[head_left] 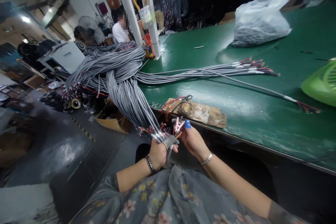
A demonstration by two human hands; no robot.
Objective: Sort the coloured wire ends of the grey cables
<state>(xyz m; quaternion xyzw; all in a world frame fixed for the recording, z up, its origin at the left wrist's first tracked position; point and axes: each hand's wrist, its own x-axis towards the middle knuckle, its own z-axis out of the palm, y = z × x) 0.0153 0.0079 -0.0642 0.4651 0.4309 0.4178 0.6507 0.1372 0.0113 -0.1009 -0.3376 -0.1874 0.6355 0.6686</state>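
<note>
My left hand (160,152), with a grey cover on its thumb, is closed around a grey cable (169,154) whose coloured wire ends fan out above the fingers. White-banded ends of a thick grey cable bundle (131,99) hang against that hand. Close by on the right, my right hand (193,140) has its fingers closed, with blue tape on one fingertip. A pink clip (178,125) is right at those fingertips; whether they grip it or a wire is unclear. Behind the hands, a worn wooden block (202,112) with red and black leads lies along the table edge.
Grey cables (194,73) stretch across the green table (262,108). A filled plastic bag (259,21) and a green basket (319,82) stand on it. A white post (149,17) rises at the far edge. Below left is an open carton (112,119); a co-worker (120,31) is farther back.
</note>
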